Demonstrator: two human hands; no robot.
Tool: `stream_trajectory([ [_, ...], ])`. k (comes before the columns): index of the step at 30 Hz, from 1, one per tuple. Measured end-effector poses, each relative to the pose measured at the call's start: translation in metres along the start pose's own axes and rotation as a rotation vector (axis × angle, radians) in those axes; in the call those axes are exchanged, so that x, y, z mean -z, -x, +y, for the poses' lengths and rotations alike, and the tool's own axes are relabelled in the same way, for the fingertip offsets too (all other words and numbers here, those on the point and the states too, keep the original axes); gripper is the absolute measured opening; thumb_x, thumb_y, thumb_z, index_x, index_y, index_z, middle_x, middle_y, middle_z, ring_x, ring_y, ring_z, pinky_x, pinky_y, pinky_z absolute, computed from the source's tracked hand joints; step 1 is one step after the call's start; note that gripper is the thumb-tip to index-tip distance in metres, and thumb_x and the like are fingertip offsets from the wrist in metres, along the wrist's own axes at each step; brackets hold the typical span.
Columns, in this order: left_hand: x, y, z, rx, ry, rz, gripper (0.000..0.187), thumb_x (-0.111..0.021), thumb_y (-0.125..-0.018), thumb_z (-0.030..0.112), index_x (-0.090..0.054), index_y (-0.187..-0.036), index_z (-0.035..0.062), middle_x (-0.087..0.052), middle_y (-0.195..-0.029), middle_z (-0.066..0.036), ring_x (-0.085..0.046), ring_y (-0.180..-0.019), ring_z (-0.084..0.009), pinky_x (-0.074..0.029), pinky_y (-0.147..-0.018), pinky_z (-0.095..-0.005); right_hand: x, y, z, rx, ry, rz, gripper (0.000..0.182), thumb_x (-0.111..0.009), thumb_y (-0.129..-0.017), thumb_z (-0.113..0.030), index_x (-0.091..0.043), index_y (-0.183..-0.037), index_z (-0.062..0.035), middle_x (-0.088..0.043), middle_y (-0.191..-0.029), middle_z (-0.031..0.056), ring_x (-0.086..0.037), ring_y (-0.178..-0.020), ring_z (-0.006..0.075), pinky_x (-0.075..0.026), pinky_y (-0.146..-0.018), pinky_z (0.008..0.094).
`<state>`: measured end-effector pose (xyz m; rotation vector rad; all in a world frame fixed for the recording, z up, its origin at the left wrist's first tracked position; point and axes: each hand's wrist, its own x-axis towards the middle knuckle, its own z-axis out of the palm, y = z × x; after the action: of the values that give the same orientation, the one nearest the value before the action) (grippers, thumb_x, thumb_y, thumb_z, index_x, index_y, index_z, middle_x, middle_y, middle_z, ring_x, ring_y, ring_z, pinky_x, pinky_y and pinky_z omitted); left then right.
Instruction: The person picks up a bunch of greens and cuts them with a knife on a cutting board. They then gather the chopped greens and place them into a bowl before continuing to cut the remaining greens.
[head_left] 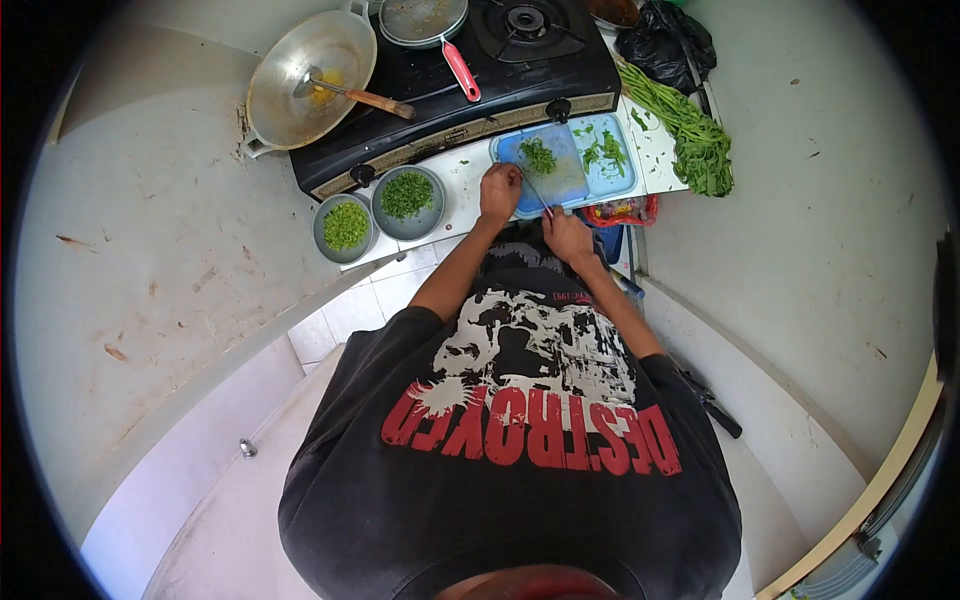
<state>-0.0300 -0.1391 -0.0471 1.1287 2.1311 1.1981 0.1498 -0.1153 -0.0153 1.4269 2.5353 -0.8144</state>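
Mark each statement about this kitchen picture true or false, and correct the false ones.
1. The right hand holds a knife. True.
2. The wok stands to the right of the blue tray. False: the wok is to the left of the blue tray.
3. Both gray bowls, the larger and the smaller, hold chopped greens. True.
4. The pan handle is green. False: the pan handle is red.
5. A leafy bunch lies to the right of the blue tray. True.
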Motion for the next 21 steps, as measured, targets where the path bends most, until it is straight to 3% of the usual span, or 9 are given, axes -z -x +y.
stream_trajectory([
  [4,0.006,0.002,-0.002,-0.222,-0.171,-0.021,0.009,-0.065,-0.084,0.003,-0.07,-0.09,0.0002,-0.064,-0.086,-0.017,-0.064,-0.082,-0.0366,-0.053,-0.078,-0.044,0.006,0.01,0.013,-0.006,0.007,0.025,0.04,-0.05,-0.099,-0.038,-0.06,-0.099,0.0006,-0.069,-0.078,0.027,-0.069,-0.074,0.0467,-0.056,-0.069,0.0547],
  [10,0.008,0.006,-0.004,-0.356,-0.229,-0.027,0.009,-0.066,-0.082,0.002,-0.07,-0.09,-0.0013,-0.063,-0.087,-0.018,-0.063,-0.083,-0.0381,-0.052,-0.078,-0.0464,0.011,0.004,0.012,0.006,-0.005,0.039,0.04,-0.05,-0.1,-0.038,-0.059,-0.099,0.0012,-0.069,-0.077,0.0267,-0.069,-0.074,0.0459,-0.056,-0.07,0.0545],
  [16,0.009,0.006,-0.01,-0.134,-0.109,-0.083,0.011,-0.067,-0.081,0.005,-0.073,-0.09,0.004,-0.067,-0.094,-0.014,-0.064,-0.091,-0.0331,-0.049,-0.082,-0.0452,0.014,-0.01,-0.012,0.036,0.002,0.012,0.039,-0.049,-0.1,-0.036,-0.059,-0.099,0.0015,-0.069,-0.078,0.0274,-0.069,-0.075,0.0452,-0.056,-0.072,0.0545],
  [21,0.011,0.01,-0.002,-0.098,-0.334,-0.04,0.011,-0.066,-0.084,0.014,-0.075,-0.09,0.012,-0.07,-0.099,-0.006,-0.065,-0.095,-0.0283,-0.044,-0.082,-0.0446,0.001,-0.007,-0.005,0.031,-0.002,-0.007,0.041,-0.049,-0.1,-0.038,-0.059,-0.101,0.0018,-0.069,-0.079,0.0285,-0.069,-0.076,0.0461,-0.055,-0.071,0.0551],
])
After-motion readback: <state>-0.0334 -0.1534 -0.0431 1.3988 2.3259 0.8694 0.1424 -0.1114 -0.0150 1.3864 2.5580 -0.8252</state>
